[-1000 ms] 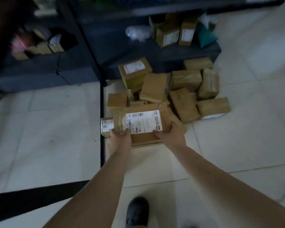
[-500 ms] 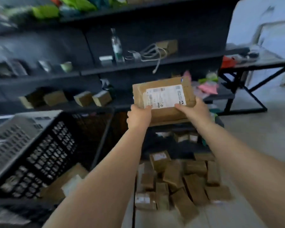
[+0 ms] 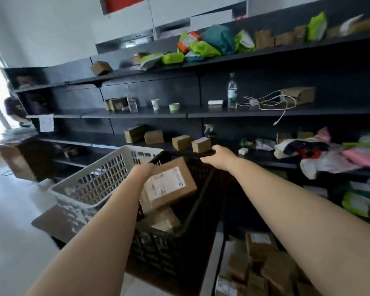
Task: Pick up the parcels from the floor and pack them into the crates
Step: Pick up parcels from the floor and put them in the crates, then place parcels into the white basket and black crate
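The brown cardboard parcel with a white label point(image 3: 169, 185) hangs tilted inside the black plastic lattice crate point(image 3: 169, 253), held at its upper left corner by the left hand point(image 3: 144, 170). It looks stiff and fairly light; its edges give the surest hold. The right hand point(image 3: 220, 155) rests on the crate's far rim, fingers seemingly curled over it. Another brown parcel point(image 3: 166, 220) lies beneath. A white plastic crate point(image 3: 107, 178) stands beside; more brown parcels on the floor point(image 3: 263, 272) wait.
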Demonstrator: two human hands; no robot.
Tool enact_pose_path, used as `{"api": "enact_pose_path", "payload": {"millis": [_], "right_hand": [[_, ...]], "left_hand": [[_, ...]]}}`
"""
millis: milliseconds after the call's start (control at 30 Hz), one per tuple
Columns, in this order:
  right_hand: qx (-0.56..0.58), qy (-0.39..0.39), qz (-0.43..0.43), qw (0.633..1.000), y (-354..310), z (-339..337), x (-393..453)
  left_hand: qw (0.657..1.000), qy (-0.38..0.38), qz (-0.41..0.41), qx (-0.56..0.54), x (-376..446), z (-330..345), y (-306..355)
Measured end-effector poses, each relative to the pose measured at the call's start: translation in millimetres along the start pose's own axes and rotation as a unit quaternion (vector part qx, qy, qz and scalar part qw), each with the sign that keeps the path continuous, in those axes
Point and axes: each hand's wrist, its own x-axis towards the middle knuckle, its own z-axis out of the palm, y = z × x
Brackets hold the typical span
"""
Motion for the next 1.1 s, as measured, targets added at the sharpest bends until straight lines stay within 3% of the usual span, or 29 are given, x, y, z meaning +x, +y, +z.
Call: {"api": "enact_pose_path", "payload": {"millis": [167,333,533,800,1000,1100], "right_hand": [[0.013,0.021,0.020,0.999,49.6,-25.6,-20.1],[0.046,0.109,0.032,0.993,120.0,-77.2,-46.8],[0.058,0.124,0.157,0.978,255.3,-88.8,-57.2],[0.061,0.066,0.318,0.944,458.8,-1.6,-5.8],[0.070,-0.011,0.366,0.928,638.2,119.0,50.3],[0.077,-0.041,0.392,0.916,724.3,188.8,81.0]], "left_hand": [[0.997,-0.032,0.031,-0.056,-12.8,57.6,2.1],[0.985,-0.093,0.125,-0.070,-37.3,169.3,28.9],[0.969,-0.191,0.156,-0.016,-46.6,325.4,1.6],[0.947,-0.306,0.048,0.085,33.7,504.9,-106.2],[0.918,-0.358,-0.013,0.171,120.1,668.7,-239.3],[0.919,-0.343,-0.039,0.193,162.2,751.5,-313.1]]}}
